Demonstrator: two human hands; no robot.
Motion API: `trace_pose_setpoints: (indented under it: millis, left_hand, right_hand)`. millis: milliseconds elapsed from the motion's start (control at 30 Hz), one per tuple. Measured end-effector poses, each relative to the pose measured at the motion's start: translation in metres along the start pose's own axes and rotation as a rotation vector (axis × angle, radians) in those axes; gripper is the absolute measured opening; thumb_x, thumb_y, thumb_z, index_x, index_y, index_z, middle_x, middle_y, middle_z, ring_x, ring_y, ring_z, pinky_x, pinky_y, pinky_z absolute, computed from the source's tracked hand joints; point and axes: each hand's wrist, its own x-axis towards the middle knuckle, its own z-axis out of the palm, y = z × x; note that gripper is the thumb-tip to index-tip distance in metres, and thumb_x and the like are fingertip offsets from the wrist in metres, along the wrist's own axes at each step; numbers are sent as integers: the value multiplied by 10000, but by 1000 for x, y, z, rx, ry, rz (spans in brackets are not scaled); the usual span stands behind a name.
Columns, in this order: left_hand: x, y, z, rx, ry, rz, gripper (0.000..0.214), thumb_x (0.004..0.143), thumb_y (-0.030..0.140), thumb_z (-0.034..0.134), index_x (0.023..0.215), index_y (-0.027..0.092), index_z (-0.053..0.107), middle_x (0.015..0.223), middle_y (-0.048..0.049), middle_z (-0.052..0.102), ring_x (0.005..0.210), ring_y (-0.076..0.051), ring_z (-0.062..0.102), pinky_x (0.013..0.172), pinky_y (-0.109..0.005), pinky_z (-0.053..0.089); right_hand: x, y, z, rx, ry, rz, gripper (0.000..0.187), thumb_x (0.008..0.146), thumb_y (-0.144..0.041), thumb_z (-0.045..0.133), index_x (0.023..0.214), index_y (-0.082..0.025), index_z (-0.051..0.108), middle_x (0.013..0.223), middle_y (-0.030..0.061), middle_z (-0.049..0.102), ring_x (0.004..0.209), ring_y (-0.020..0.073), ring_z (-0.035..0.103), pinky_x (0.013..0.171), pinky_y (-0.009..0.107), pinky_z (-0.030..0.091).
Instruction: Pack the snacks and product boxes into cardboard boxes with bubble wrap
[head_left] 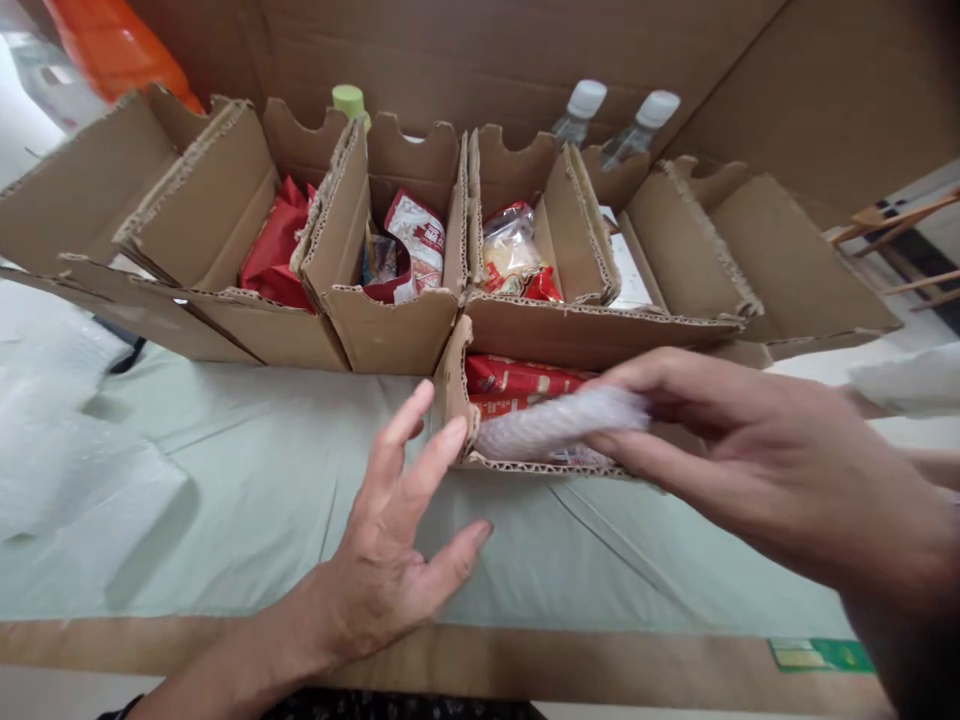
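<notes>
Legibly, little: printing on the red packet (517, 373) in your front box (451, 378) is too blurred to read. Your right hand (780, 450) pinches a motion-blurred white packet (551, 425) at that box, partly hiding its contents. Your left hand (409, 540) is spread, fingertips at the box's left edge, contact uncertain. Bare cloth (600, 560) along your bench (637, 665) gives both hands room.
</notes>
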Motion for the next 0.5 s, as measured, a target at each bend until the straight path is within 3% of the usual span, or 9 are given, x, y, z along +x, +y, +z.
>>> trace_pose_setpoints:
  millis: [100, 200, 267, 367, 500]
  left_hand:
    - [-10, 0, 16, -83, 20, -47, 840, 942, 165, 652, 1656, 278, 223, 1667, -156, 367, 1538, -340, 390, 1219, -569, 418]
    - [-23, -2, 27, -143, 85, -103, 846, 940, 125, 637, 1659, 276, 217, 1660, -153, 388, 1523, -336, 419, 1220, -566, 428]
    - [-27, -4, 31, -176, 124, -123, 840, 937, 135, 656, 1650, 285, 238, 1652, -159, 403, 1510, -349, 440, 1214, -587, 433]
    - [-29, -6, 35, -198, 144, -137, 840, 927, 193, 709, 1634, 292, 269, 1626, -172, 438, 1491, -377, 465, 1191, -614, 452]
    - [-32, -7, 37, -197, 144, -162, 828, 925, 242, 728, 1625, 292, 287, 1617, -177, 451, 1485, -390, 470, 1185, -634, 453]
  right_hand:
    - [42, -2, 9, 45, -403, -49, 218, 940, -466, 693, 879, -257, 706, 700, -40, 697, 554, 108, 621, 441, 213, 440]
    - [58, 2, 9, 29, -668, -112, 260, 936, -438, 700, 764, -244, 678, 625, -57, 646, 481, 83, 544, 389, 211, 352]
    - [61, 1, 9, -3, -693, -132, 337, 971, -447, 654, 707, -239, 677, 582, -61, 614, 448, 71, 497, 398, 218, 319]
    - [65, -6, 14, -22, -612, -130, 375, 995, -462, 616, 705, -240, 701, 536, -67, 585, 419, 62, 454, 423, 225, 302]
    - [67, -4, 37, -180, -584, -192, 279, 901, -357, 730, 648, -245, 694, 517, -57, 591, 403, 78, 437, 424, 242, 250]
